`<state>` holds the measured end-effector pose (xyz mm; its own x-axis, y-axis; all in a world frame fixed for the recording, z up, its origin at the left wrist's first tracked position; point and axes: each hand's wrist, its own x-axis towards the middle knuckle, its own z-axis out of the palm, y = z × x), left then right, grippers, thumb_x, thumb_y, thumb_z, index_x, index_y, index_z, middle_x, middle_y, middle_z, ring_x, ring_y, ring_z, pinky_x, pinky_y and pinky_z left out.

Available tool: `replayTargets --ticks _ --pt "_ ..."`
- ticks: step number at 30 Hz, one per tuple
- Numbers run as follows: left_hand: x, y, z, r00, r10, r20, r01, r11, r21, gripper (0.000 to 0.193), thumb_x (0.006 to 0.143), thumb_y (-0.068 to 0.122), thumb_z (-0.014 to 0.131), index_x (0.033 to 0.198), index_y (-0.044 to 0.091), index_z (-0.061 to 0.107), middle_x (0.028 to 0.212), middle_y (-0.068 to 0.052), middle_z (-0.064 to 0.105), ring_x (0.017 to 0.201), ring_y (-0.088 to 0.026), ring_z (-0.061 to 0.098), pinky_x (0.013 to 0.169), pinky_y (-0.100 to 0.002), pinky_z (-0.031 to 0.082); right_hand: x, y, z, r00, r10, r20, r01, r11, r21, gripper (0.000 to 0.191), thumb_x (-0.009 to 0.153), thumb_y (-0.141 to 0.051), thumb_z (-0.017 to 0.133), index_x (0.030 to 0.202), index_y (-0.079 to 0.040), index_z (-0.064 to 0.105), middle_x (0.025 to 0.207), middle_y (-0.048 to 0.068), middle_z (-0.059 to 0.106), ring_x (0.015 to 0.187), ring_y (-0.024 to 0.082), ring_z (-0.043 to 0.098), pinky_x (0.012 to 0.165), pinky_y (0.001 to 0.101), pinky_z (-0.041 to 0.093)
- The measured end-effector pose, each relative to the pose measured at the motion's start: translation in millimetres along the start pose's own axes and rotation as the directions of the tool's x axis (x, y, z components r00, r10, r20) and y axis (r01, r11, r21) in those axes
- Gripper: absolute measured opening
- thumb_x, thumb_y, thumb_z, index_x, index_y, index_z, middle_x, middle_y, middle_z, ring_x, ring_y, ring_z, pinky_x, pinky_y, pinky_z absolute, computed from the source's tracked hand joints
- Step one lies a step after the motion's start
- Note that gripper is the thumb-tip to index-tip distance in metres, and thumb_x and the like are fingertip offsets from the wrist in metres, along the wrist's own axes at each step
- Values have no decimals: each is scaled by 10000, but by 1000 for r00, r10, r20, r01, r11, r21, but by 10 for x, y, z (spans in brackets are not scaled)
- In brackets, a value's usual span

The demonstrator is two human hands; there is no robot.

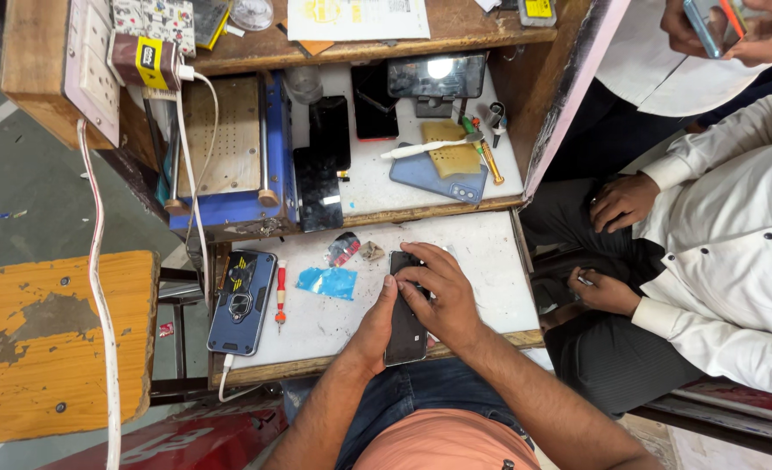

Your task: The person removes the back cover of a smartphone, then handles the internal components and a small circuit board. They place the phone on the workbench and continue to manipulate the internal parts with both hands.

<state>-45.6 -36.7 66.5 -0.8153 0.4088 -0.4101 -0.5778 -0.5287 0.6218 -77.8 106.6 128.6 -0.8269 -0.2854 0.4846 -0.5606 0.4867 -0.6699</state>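
Note:
A black smartphone [404, 335] lies upright on the white worktop [482, 261], held between both hands. My left hand [373, 326] grips its left edge with the thumb near the top corner. My right hand [438, 296] covers the upper right part, fingers curled over the top of the phone. Left of the hands lie a blue cloth [329, 281], a small red screwdriver [280, 293] and a dark blue phone case with a ring holder [242, 302].
A raised shelf holds a blue separator machine [229, 152], black screens [329, 130], a blue phone back [438, 178] and a toothbrush [421, 148]. A seated person in white [734, 252] is close on the right. An orange stool [55, 344] stands left.

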Motion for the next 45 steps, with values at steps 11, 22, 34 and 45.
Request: replayTargets --ticks 11,22,34,45 --pt "54 41 -50 999 -41 -11 41 999 -23 721 978 674 356 1298 57 547 1072 -147 683 813 -200 741 647 -381 661 51 35 37 1000 2 -20 -2 1000 4 190 810 -56 803 991 -69 748 1337 133 671 1282 343 610 1042 425 510" --pt "90 19 -78 999 -24 36 26 997 -66 704 995 675 338 1265 63 557 1055 -146 692 763 -214 733 603 -367 650 45 39 19 1000 19 -3 -19 1000 7 184 817 -48 797 992 -64 743 1356 139 662 1291 345 607 1042 423 513" --pt "101 252 -105 999 -32 43 33 999 -34 644 1009 663 342 1185 94 589 967 -92 689 749 -198 707 613 -372 629 227 -53 -2 999 5 -52 -8 999 -44 267 796 -101 815 1051 -72 741 1322 110 684 1275 325 613 1046 432 490" --pt "132 262 -67 993 106 51 -116 957 265 691 1006 679 319 1138 59 592 869 -77 645 771 -142 661 646 -288 587 371 -139 -190 996 -33 85 50 977 -206 143 852 -158 763 976 -98 724 1300 69 691 1187 279 628 1002 437 450"
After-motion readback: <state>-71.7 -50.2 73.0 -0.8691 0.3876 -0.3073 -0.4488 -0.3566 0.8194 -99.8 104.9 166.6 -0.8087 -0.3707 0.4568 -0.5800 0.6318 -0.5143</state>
